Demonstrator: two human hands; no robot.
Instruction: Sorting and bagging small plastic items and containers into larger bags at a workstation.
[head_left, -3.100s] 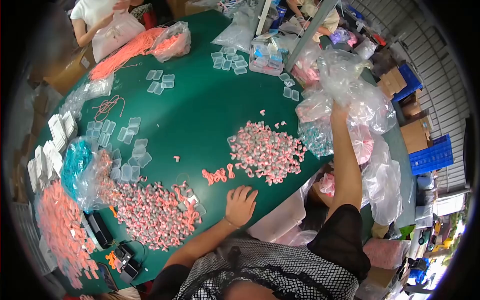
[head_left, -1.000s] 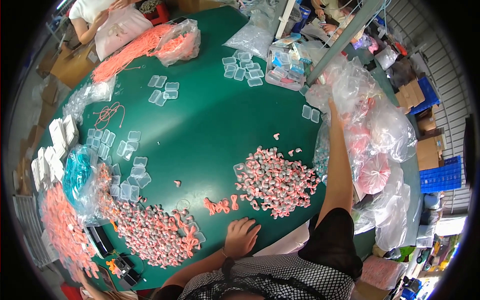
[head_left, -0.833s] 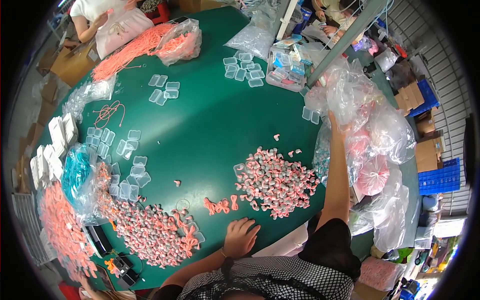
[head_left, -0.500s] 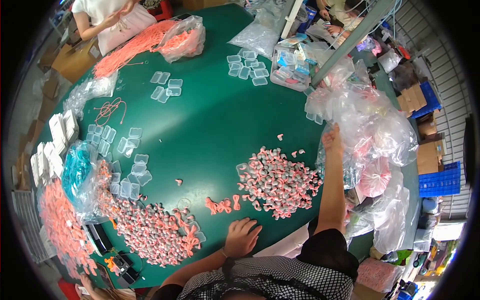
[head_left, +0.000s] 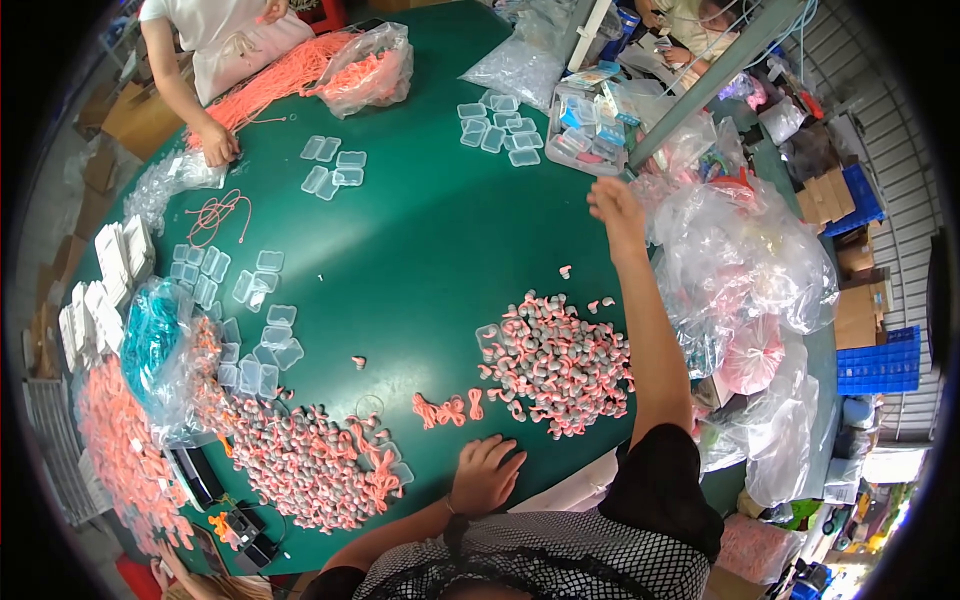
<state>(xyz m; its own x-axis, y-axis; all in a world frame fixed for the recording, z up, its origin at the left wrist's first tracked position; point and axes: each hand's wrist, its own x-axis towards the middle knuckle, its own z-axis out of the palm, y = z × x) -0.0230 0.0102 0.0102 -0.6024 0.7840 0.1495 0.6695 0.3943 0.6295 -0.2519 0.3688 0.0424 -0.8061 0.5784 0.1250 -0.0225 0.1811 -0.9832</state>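
My left hand [head_left: 487, 475] lies palm down on the green table, fingers stretched out and empty. Just beyond it are small tied bundles of coral cord [head_left: 447, 409]. My right hand [head_left: 616, 208] is raised at the far right of the table, beside clear plastic bags [head_left: 740, 240]. Its fingers are curled, and anything inside them is hidden. Under and left of my right forearm sits a heap of small grey-and-coral pieces [head_left: 555, 365], with a clear plastic case [head_left: 487, 335] at its left edge. A second such heap [head_left: 310, 465] spreads left of my left hand.
Clear small cases lie in groups [head_left: 498, 125] at the back and left [head_left: 260, 370]. A clear bin [head_left: 580, 140] stands near a slanted metal post [head_left: 715, 75]. At the left are a bag of teal cord [head_left: 155, 340] and white boxes [head_left: 100, 285]. A co-worker's hand [head_left: 220, 145] is at the far left.
My right hand has moved away from me and to the left, off the plastic bags. My left hand stays put. The co-worker at the far left has reached down to the table.
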